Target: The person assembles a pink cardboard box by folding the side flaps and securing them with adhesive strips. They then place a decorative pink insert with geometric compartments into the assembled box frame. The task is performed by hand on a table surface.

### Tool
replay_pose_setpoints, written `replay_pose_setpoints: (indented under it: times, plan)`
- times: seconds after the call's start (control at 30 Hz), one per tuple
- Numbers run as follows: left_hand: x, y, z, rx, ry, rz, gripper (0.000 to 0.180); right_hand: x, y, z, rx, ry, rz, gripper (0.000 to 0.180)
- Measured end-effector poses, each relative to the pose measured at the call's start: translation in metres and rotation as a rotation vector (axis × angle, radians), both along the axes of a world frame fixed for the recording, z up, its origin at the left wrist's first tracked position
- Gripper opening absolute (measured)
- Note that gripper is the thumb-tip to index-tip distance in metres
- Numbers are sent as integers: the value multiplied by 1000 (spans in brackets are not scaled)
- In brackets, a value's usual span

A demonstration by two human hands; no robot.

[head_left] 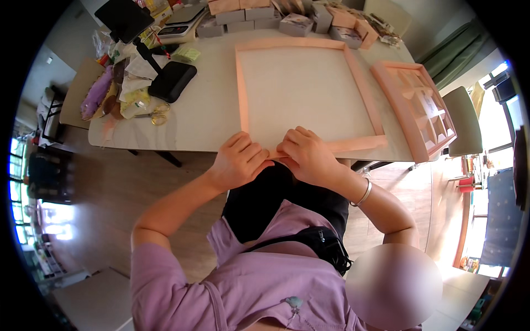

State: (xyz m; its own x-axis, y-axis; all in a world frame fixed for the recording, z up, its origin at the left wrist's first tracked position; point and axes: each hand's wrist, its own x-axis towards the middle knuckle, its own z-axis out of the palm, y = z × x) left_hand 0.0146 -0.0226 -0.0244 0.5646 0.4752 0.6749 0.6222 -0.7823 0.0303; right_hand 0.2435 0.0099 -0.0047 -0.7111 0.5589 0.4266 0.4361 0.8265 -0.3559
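Observation:
A long peach card strip stands on edge on the white table, folded into a large four-sided frame. Its near side lies along the table's front edge. My left hand is closed on the strip near the frame's front left corner, fingers curled and thumb pointing right. Close beside it, my right hand pinches the same near side. A short bit of peach card shows between the two hands; the rest of that part is hidden by my fingers.
To the right lies a peach box with compartments. Several grey and peach boxes line the back. On the left are a black stand, gold-handled scissors, a scale and a purple pouch.

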Motion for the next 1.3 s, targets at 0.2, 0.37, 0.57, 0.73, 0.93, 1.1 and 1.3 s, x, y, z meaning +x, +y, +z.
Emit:
replay_pose_setpoints:
  times: [0.2,0.37,0.57,0.73,0.93,1.1,1.3]
  plan:
    - [5,-5,3,37,0,76,28,-16,48,27,-907,-226,2,21]
    - [3,-7,5,31,1,94,27,-38,43,55,-927,-423,-48,22]
    - [2,-12,15,-19,-24,97,27,-44,40,57,-980,-460,-47,22]
    - [3,-12,18,-9,12,59,24,-44,35,25,-869,-368,-69,16]
    - [3,-13,12,-57,10,46,20,-24,9,14,-583,-65,-15,3]
    - [-7,-7,15,-183,41,37,22,7,-14,12,-70,-35,-13,7]
    - [14,-12,5,29,269,151,25,6,-22,-8,79,-44,-59,10]
